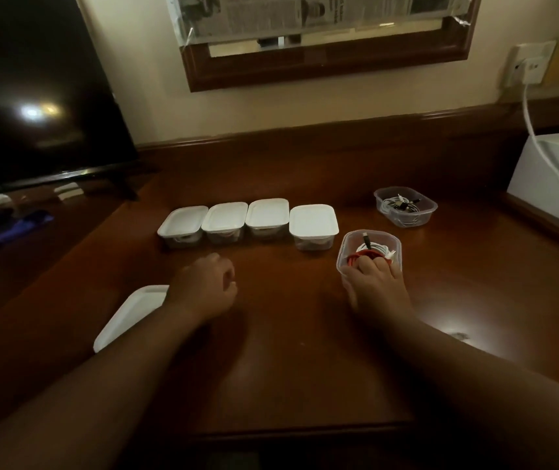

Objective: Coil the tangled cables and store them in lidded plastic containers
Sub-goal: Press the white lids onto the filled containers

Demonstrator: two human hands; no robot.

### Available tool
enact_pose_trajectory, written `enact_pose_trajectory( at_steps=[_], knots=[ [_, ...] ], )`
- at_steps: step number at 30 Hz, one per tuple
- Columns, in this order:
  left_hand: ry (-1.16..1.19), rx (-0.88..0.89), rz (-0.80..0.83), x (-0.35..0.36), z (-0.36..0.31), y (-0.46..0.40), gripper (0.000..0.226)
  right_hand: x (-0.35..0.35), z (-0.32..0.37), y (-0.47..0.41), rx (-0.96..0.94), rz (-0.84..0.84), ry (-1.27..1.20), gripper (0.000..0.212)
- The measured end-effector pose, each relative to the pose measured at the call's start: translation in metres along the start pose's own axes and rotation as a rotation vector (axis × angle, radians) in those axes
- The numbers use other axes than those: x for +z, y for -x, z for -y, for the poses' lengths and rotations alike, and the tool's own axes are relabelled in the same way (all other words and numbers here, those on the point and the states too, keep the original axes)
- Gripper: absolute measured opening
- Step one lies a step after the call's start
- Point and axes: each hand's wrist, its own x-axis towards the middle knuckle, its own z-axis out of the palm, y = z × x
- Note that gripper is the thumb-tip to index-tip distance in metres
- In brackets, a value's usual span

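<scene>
Nearest me a loose lid (129, 315) lies by my left hand (203, 286), fingers curled on nothing. My right hand (378, 290) presses coiled cables (371, 251) into an open container (349, 247). Beyond, four lidded containers (247, 223); one unlidded tub (405, 206) remains.

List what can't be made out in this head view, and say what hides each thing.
- Contents of the four lidded containers: white lids and dim light hide them.
- Loose lid: the left forearm covers part of it.
- Right hand: fingertips dip into the open container onto the red cable; its grip is unclear.
- Far open container: cable types too small to tell.
- Left hand: motion-blurred.
</scene>
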Motion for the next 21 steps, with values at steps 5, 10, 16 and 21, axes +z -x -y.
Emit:
enact_pose_trajectory(
  at_steps=[5,10,16,21],
  knots=[
    [0.034,-0.151,0.011,-0.017,0.052,0.048,0.012,-0.015,0.018,0.024,-0.183,0.023,-0.203,0.026],
    [-0.028,-0.251,0.105,-0.02,0.071,0.072,0.041,-0.032,0.037,0.037,-0.356,0.112,-0.335,0.029],
    [-0.163,-0.295,0.195,-0.021,0.068,0.076,0.027,-0.051,0.045,0.048,-0.168,0.335,-0.37,0.037],
    [-0.207,-0.277,0.264,-0.019,0.066,0.069,0.013,-0.055,0.047,0.045,0.019,0.503,-0.457,0.064]
  ],
)
